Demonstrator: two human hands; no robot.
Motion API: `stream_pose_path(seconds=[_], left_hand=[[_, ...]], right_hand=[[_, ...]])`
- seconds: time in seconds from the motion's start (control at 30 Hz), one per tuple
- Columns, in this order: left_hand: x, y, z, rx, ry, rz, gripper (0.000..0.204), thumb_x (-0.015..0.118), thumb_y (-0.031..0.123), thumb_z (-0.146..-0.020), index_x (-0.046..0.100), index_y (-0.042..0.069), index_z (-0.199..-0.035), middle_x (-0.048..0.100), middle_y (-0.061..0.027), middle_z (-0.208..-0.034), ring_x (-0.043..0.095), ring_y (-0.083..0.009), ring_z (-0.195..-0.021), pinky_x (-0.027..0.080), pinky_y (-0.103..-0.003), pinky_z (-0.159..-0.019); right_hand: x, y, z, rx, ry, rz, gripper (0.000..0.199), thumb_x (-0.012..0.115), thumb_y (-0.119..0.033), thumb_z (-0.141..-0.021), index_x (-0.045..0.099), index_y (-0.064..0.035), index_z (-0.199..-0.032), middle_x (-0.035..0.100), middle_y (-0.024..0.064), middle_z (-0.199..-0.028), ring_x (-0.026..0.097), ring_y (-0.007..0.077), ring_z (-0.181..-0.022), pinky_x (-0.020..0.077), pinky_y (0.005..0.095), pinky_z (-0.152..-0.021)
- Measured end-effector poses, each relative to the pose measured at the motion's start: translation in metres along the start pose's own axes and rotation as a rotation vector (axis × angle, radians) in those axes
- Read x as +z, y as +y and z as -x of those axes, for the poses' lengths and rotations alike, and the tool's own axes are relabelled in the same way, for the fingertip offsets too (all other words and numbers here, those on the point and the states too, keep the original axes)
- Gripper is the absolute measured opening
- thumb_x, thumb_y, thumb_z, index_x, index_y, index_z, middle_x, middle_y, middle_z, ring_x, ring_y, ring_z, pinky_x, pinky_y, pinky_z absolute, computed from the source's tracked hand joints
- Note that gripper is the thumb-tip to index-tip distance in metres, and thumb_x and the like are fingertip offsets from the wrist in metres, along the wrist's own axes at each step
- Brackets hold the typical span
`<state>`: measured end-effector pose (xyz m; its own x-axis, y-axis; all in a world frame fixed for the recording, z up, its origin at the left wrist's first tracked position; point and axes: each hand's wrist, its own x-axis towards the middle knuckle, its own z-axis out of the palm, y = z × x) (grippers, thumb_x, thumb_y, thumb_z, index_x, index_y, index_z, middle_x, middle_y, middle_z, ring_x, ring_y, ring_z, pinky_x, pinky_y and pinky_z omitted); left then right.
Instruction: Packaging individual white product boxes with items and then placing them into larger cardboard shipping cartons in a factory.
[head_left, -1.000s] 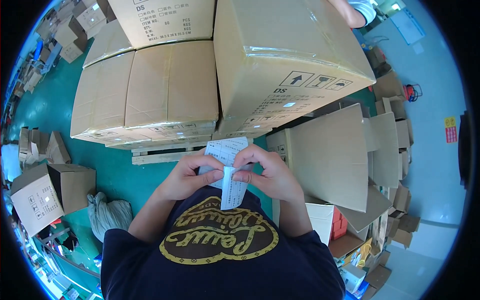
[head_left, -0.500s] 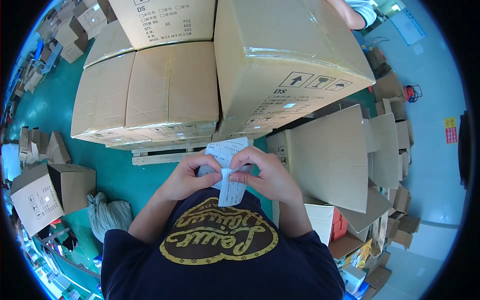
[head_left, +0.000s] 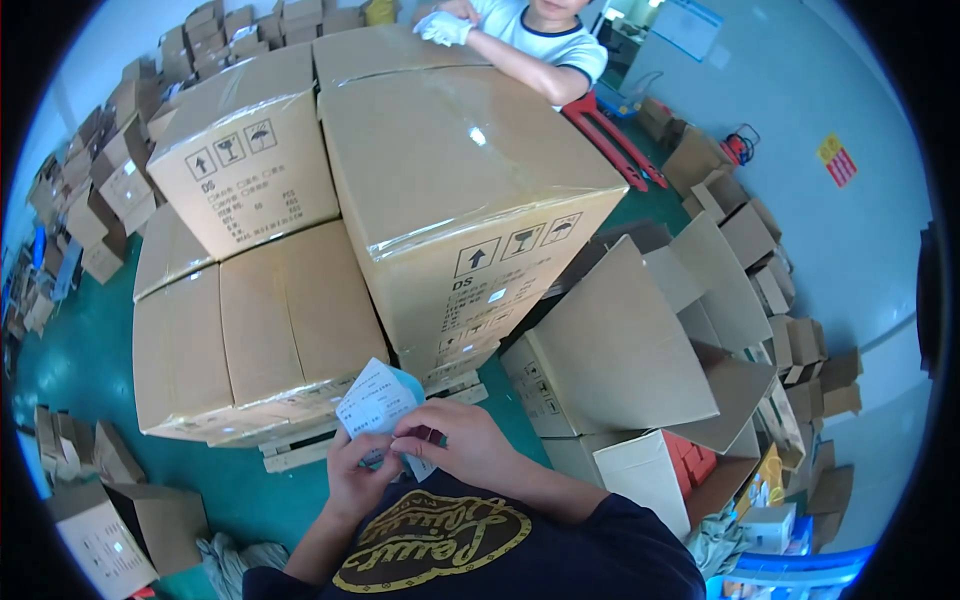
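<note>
In front of my chest I hold printed white label sheets, with a bluish backing showing at one side. My left hand pinches the sheets by their lower edge. Close against it, my right hand has thumb and fingertips pressed together at the sheets' right edge. The fingers hide the lower part of the paper. Just beyond my hands stand large taped brown cartons, stacked on a wooden pallet.
A co-worker in a white shirt and glove leans on the tall carton. Behind are red pallet-truck forks. At right stands an open carton, near another with red contents. An open box sits lower left.
My view has swung, so the cartons appear tilted and more of the co-worker shows. The label sheets and my hands sit lower and further left in view. The hanging label strip no longer shows.
</note>
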<state>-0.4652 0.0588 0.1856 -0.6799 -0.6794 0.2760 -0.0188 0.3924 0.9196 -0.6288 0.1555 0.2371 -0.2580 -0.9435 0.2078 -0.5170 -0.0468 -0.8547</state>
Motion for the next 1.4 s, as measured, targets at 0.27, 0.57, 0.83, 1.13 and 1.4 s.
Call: stream_pose_path(seconds=[0.27, 0.57, 0.83, 1.13, 1.4], left_hand=[[-0.003, -0.001, -0.006, 0.222, 0.008, -0.154, 0.024, 0.074, -0.005, -0.067, 0.067, 0.005, -0.087, 0.065, -0.0141, -0.1, 0.064, -0.0292, -0.097, 0.052, -0.035, -0.082], [-0.015, -0.012, -0.006, 0.166, -0.015, -0.185, 0.018, 0.075, 0.0, -0.071, 0.067, 0.006, -0.086, 0.064, -0.0116, -0.088, 0.064, -0.0245, -0.08, 0.05, -0.032, -0.071], [-0.02, -0.007, -0.021, 0.08, -0.007, 0.011, 0.016, 0.074, 0.001, -0.073, 0.068, 0.006, -0.088, 0.062, -0.0083, -0.088, 0.061, -0.0216, -0.083, 0.048, -0.03, -0.072], [-0.03, -0.006, -0.025, 0.533, 0.042, -0.219, 0.029, 0.075, -0.005, -0.061, 0.067, 0.006, -0.087, 0.065, -0.0094, -0.093, 0.064, -0.0256, -0.082, 0.051, -0.033, -0.07], [-0.026, -0.009, -0.025, 0.66, 0.16, -0.321, 0.031, 0.075, -0.005, -0.056, 0.068, 0.007, -0.084, 0.066, -0.0077, -0.092, 0.065, -0.0257, -0.081, 0.052, -0.033, -0.068]], right_hand=[[0.006, -0.006, 0.007, -0.065, 0.06, -0.004, 0.018, 0.067, -0.012, -0.085, 0.062, -0.0078, -0.102, 0.062, 0.0091, -0.082, 0.065, 0.0247, -0.071, 0.0513, 0.0342, -0.063], [0.018, -0.005, 0.004, -0.065, 0.142, 0.037, 0.022, 0.069, -0.004, -0.081, 0.064, -0.0077, -0.101, 0.066, 0.0085, -0.087, 0.068, 0.0212, -0.076, 0.054, 0.0284, -0.067], [0.018, -0.018, 0.0, 0.07, 0.179, -0.106, 0.025, 0.076, -0.002, -0.079, 0.065, -0.0016, -0.101, 0.069, 0.0076, -0.091, 0.069, 0.0147, -0.082, 0.0559, 0.0272, -0.072], [0.029, -0.02, -0.001, 0.229, 0.138, -0.353, 0.023, 0.074, -0.001, -0.08, 0.065, -0.001, -0.101, 0.07, 0.0087, -0.093, 0.07, 0.0154, -0.084, 0.0571, 0.0274, -0.077], [0.039, -0.022, -0.001, 0.029, 0.218, -0.007, 0.021, 0.07, 0.004, -0.078, 0.063, -0.0012, -0.097, 0.066, 0.0082, -0.091, 0.069, 0.0154, -0.082, 0.0574, 0.0273, -0.075]])
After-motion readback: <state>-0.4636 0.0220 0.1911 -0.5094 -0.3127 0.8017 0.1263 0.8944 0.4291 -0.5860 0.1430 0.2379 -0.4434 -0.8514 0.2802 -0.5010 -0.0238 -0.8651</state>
